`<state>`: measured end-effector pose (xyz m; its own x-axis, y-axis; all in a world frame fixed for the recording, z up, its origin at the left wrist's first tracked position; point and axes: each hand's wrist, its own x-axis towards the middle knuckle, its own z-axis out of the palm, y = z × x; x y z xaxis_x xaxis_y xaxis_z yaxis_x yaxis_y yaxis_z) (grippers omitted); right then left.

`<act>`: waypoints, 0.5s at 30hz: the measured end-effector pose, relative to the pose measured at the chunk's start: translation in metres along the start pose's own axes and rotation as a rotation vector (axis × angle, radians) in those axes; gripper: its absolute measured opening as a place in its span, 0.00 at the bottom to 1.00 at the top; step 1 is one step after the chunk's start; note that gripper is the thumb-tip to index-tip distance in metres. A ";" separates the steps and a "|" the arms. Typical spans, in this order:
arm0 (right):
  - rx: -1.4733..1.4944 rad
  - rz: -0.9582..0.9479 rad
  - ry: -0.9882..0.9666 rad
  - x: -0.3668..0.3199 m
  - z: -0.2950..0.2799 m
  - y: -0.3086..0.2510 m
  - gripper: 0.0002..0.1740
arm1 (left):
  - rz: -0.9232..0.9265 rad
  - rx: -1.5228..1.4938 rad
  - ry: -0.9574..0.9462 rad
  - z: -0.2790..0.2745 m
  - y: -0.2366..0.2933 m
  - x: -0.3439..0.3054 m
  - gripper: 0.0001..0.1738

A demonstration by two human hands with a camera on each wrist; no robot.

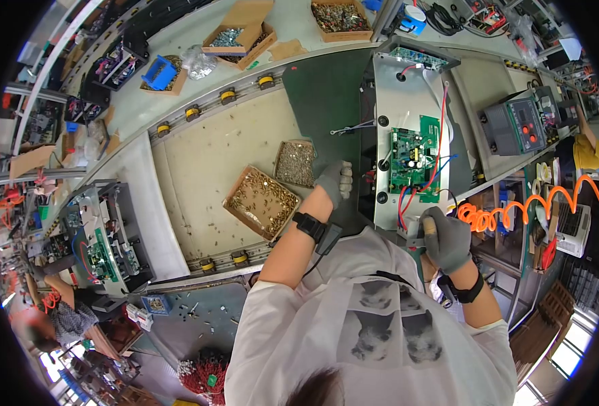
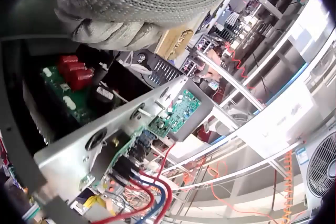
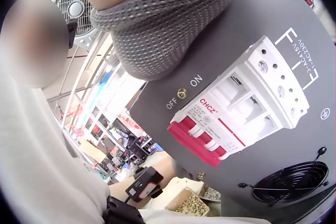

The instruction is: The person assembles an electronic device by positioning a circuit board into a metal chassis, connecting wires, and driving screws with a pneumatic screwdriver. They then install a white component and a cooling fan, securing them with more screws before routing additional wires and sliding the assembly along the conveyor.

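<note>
My left hand (image 1: 335, 184), in a grey glove, has its fingers curled in beside the chassis. What lies inside the fist is hidden. Beside it, a small tray of silvery screws (image 1: 295, 162) touches a larger box of brass-coloured fasteners (image 1: 261, 202). The open metal chassis (image 1: 384, 88) carries a green circuit board (image 1: 414, 159) with red and blue wires. At the chassis's near end is my gloved right hand (image 1: 448, 240); in the right wrist view it overlaps the grey panel (image 3: 252, 176) above a white breaker (image 3: 236, 108) with red levers. Its fingertips are hidden there.
Loose fasteners lie scattered on the pale work surface (image 1: 198, 162). An orange coiled hose (image 1: 509, 220) hangs at the right. A second machine (image 1: 516, 125) stands beyond the chassis, another open unit (image 1: 103, 237) at the left. Parts boxes (image 1: 340, 20) line the far shelf.
</note>
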<state>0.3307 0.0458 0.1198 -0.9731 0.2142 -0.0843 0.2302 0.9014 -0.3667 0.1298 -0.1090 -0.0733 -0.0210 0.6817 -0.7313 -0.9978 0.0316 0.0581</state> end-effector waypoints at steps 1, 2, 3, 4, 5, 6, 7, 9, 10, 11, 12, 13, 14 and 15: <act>0.004 -0.002 0.013 0.000 0.000 -0.001 0.07 | -0.004 -0.003 -0.001 0.000 -0.003 0.005 0.19; 0.008 -0.008 0.026 0.001 0.001 -0.002 0.07 | 0.244 0.290 0.167 0.004 -0.006 0.008 0.16; 0.006 -0.012 0.021 0.002 0.000 -0.002 0.07 | 0.494 0.582 0.338 0.007 -0.008 0.009 0.16; -0.002 -0.004 0.016 0.002 0.000 -0.003 0.07 | 0.495 0.576 0.340 0.005 -0.007 0.007 0.16; -0.009 0.007 0.012 0.003 0.001 -0.003 0.07 | 0.559 0.823 0.304 0.008 -0.003 -0.004 0.16; -0.010 0.004 0.008 0.002 0.002 -0.003 0.07 | 0.617 1.069 0.264 0.009 -0.002 -0.010 0.19; -0.019 0.002 0.022 0.002 0.003 -0.002 0.07 | 0.617 1.064 0.265 0.007 -0.004 -0.011 0.19; -0.031 -0.006 0.035 0.002 0.004 -0.003 0.07 | 0.789 1.033 0.123 0.004 -0.010 -0.015 0.19; -0.037 0.006 0.027 0.002 0.004 -0.003 0.07 | 0.877 1.015 0.051 0.004 -0.013 -0.017 0.19; -0.044 0.020 0.020 0.003 0.004 -0.004 0.07 | 0.963 0.997 -0.023 0.004 -0.015 -0.018 0.19; -0.047 0.018 0.019 0.003 0.004 -0.003 0.07 | 1.046 0.977 -0.098 0.004 -0.017 -0.018 0.19; -0.049 0.000 0.039 0.003 0.005 -0.003 0.07 | 1.048 0.974 -0.099 0.002 -0.019 -0.016 0.19; -0.051 -0.018 0.057 0.002 0.005 -0.003 0.08 | 0.892 0.827 -0.132 -0.001 -0.022 -0.011 0.18; -0.054 -0.018 0.056 0.002 0.004 -0.004 0.08 | 0.735 0.681 -0.164 -0.004 -0.025 -0.006 0.16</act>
<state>0.3273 0.0410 0.1171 -0.9757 0.2174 -0.0259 0.2142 0.9239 -0.3171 0.1546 -0.1169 -0.0732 -0.5553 0.7903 -0.2591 -0.4919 -0.0610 0.8685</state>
